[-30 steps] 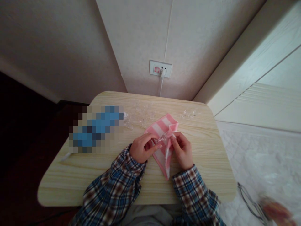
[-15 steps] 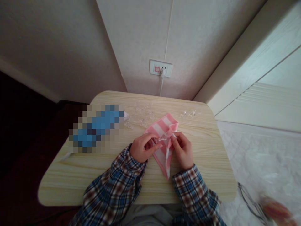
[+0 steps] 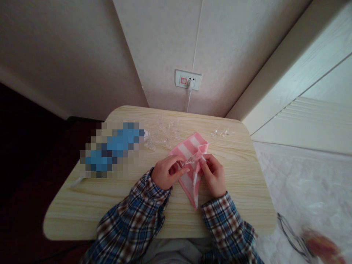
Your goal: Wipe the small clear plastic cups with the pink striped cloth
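Over the middle of the table, my left hand (image 3: 168, 171) pinches a small clear piece (image 3: 189, 161) between thumb and fingers. It looks like glass or plastic, and its exact kind is too small to tell. My right hand (image 3: 213, 174) is closed on a fold of a pink-and-white striped cloth (image 3: 184, 149), with the folded edge near the far end of the clear piece. The cloth lies partly on the table beneath both hands, one corner pointing toward me. Behind the cloth, several similar clear pieces (image 3: 165, 135) lie in a loose cluster.
A smaller group of clear pieces (image 3: 220, 132) sits at the back right of the wooden table (image 3: 239, 212). To the left lies a blurred-out blue object (image 3: 118, 146). A wall socket (image 3: 188, 80) with a plugged-in white cord is behind; white quilted bedding (image 3: 299, 183) is at right.
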Tool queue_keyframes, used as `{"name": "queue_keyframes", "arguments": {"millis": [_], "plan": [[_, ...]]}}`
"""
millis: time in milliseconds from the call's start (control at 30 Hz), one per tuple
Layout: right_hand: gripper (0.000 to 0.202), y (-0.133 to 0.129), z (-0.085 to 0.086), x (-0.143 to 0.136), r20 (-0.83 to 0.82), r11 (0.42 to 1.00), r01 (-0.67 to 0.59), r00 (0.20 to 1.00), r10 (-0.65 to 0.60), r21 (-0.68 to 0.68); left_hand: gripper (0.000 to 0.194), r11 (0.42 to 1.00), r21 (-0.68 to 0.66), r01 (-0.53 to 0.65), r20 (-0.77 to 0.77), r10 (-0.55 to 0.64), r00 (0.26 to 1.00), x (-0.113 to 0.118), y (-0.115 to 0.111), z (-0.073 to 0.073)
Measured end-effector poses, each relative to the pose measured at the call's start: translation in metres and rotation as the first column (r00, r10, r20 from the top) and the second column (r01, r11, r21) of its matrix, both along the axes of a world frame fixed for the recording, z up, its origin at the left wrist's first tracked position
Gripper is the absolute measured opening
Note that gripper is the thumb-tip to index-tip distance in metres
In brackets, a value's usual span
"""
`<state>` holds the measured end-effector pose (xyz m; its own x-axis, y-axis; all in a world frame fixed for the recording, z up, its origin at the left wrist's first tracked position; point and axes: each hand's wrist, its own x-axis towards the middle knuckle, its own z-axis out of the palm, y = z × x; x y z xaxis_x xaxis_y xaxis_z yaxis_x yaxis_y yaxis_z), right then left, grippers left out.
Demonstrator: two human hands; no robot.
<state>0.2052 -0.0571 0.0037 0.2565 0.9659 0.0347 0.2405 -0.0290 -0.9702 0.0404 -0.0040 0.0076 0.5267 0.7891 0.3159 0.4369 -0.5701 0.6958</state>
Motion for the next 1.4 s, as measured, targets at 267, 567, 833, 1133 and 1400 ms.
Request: {"name": "queue_keyframes", "arguments": {"millis": [267, 567, 833, 1133, 1400], "plan": [[0.019, 0.0003, -0.0021, -0.0006, -0.015, 1.0, 0.002, 1.0, -0.002, -0.008, 0.023, 1.0, 0.002, 0.002, 0.006, -0.002, 1.0, -0.0004, -0.0004, -0.0011], [0.018, 0.001, -0.0026, 0.0008, 0.013, 1.0, -0.002, 1.0, 0.002, 0.007, 0.023, 1.0, -0.003, 0.003, 0.01, -0.003, 1.0, -0.0001, 0.0004, -0.0037], [0.018, 0.0008, 0.0, -0.0004, 0.004, 1.0, -0.007, 1.0, 0.007, 0.013, 0.023, 1.0, 0.004, -0.003, 0.008, 0.003, 1.0, 0.0003, -0.0004, -0.0021], [0.018, 0.0005, -0.0018, -0.0002, 0.015, 1.0, 0.001, 1.0, -0.001, 0.008, 0.022, 1.0, -0.002, 0.001, 0.027, -0.001, 1.0, 0.0005, 0.0001, -0.0017], [0.018, 0.0012, -0.0005, -0.0004, 0.015, 1.0, 0.005, 1.0, -0.005, 0.011, 0.023, 1.0, -0.004, -0.004, 0.015, 0.004, 1.0, 0.0009, 0.0001, -0.0019]]}}
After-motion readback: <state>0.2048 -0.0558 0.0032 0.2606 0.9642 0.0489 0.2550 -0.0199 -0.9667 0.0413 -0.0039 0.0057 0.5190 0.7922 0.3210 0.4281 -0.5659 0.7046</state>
